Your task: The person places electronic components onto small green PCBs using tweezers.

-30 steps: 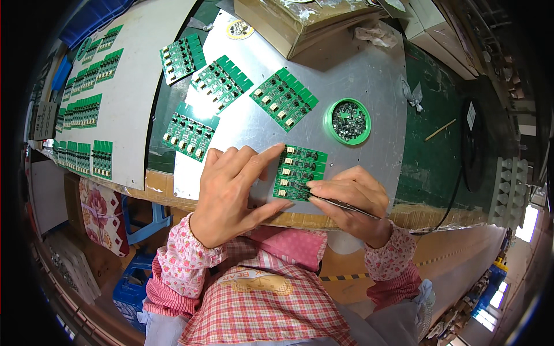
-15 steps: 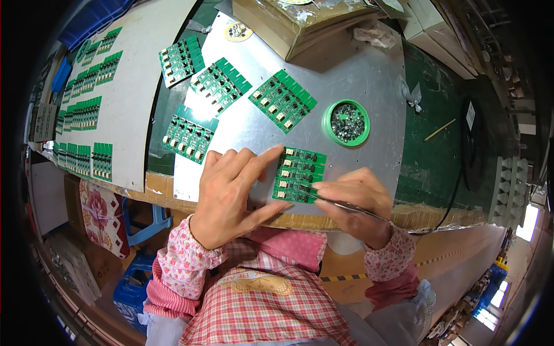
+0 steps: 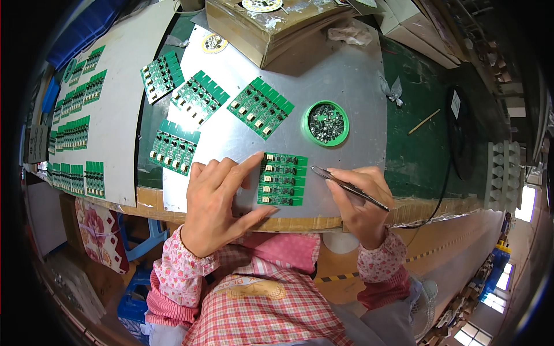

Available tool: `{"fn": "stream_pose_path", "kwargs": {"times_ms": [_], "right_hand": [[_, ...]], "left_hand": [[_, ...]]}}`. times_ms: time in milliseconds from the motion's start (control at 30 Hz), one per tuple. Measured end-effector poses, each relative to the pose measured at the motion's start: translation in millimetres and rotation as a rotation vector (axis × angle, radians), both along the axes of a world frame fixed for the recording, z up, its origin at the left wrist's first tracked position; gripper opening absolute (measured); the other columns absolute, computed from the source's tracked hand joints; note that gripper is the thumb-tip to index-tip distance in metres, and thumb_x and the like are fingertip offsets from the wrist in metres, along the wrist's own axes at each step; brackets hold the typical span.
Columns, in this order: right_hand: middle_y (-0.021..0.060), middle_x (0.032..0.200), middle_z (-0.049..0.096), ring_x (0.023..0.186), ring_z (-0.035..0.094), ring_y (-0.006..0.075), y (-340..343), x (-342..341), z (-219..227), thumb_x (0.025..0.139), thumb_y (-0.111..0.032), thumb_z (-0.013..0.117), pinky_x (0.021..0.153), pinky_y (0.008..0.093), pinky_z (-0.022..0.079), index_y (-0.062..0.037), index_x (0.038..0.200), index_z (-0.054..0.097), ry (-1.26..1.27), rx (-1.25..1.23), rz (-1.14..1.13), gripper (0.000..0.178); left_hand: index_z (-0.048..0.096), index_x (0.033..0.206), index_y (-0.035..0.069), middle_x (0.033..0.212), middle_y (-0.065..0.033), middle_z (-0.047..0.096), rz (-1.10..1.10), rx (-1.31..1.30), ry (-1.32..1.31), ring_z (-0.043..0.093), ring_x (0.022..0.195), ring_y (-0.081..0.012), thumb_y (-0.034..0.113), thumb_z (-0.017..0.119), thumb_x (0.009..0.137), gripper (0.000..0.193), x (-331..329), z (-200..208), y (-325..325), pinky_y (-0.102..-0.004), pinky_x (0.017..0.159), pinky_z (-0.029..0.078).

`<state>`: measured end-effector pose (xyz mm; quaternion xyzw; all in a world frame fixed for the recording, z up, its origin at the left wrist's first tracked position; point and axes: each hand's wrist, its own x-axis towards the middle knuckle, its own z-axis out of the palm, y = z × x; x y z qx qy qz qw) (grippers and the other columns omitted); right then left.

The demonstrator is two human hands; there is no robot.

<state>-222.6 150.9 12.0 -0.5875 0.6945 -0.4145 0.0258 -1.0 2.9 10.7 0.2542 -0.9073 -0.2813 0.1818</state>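
Observation:
A green circuit board with rows of white and black parts lies flat near the table's front edge. My left hand steadies it, index fingertip at the far left corner and thumb at the near left corner, the other fingers curled loosely. In my right hand, dark metal tweezers are pinched between thumb and fingers. Their tips point left, just off the board's right side, with nothing visible between them. Beyond them stands a round green dish holding many small dark and silvery parts.
Several more circuit boards lie on the metal sheet and green table to the far left. Rows of boards cover a pale panel at left. A cardboard box stands at the back; a thin stick lies right.
The tweezers have moved off the board's lower right part to its right side, their tips now apart from it. My left hand stays at the board. The whole view has shifted slightly.

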Motion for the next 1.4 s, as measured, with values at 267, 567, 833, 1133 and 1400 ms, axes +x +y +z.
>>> {"fn": "stream_pose_path", "kwargs": {"times_ms": [267, 567, 833, 1133, 1400], "right_hand": [[0.0023, 0.113, 0.075, 0.089, 0.067, 0.0152, 18, -8, 12, 0.088, -0.008, 0.076, 0.070, 0.0268, 0.055, -0.0104, 0.107, 0.075, 0.537, -0.043, 0.100, 0.020], [0.0006, 0.109, 0.076, 0.086, 0.066, 0.0159, 41, -12, 6, 0.086, -0.008, 0.079, 0.068, 0.0274, 0.055, -0.0118, 0.106, 0.075, 0.551, -0.035, 0.122, 0.022], [0.0025, 0.092, 0.074, 0.077, 0.066, 0.0199, 37, 1, -3, 0.075, 0.000, 0.088, 0.064, 0.0299, 0.054, -0.0059, 0.105, 0.076, -0.145, 0.019, -0.122, 0.033], [0.0046, 0.093, 0.074, 0.077, 0.067, 0.0192, 26, -5, 4, 0.073, 0.000, 0.087, 0.064, 0.0292, 0.053, -0.0067, 0.101, 0.077, 0.177, 0.017, -0.060, 0.030], [0.0046, 0.104, 0.076, 0.085, 0.068, 0.0183, -22, -39, 12, 0.080, -0.010, 0.079, 0.069, 0.0306, 0.054, -0.0084, 0.104, 0.077, 0.669, -0.139, 0.036, 0.025]], "left_hand": [[0.061, 0.141, 0.009, 0.084, -0.0017, 0.053, -0.009, -0.004, 0.013, 0.050, 0.079, -0.0210, 0.035, 0.090, 0.071, 0.080, -1, 0, 1, -0.0372, 0.077, 0.035], [0.062, 0.141, 0.009, 0.084, -0.0013, 0.053, 0.000, -0.017, 0.000, 0.051, 0.079, -0.0203, 0.035, 0.091, 0.070, 0.081, 1, 1, 1, -0.0374, 0.077, 0.035], [0.063, 0.140, 0.009, 0.086, -0.0014, 0.055, 0.002, -0.028, 0.008, 0.052, 0.079, -0.0200, 0.036, 0.092, 0.068, 0.082, -2, 1, 2, -0.0369, 0.078, 0.036], [0.063, 0.140, 0.009, 0.085, -0.0013, 0.054, 0.009, -0.027, 0.018, 0.051, 0.078, -0.0198, 0.036, 0.093, 0.067, 0.083, -2, -1, 2, -0.0367, 0.078, 0.036], [0.062, 0.141, 0.009, 0.085, -0.0010, 0.054, -0.001, -0.007, 0.011, 0.051, 0.079, -0.0196, 0.036, 0.093, 0.069, 0.082, -1, 1, 1, -0.0369, 0.077, 0.036]]}}
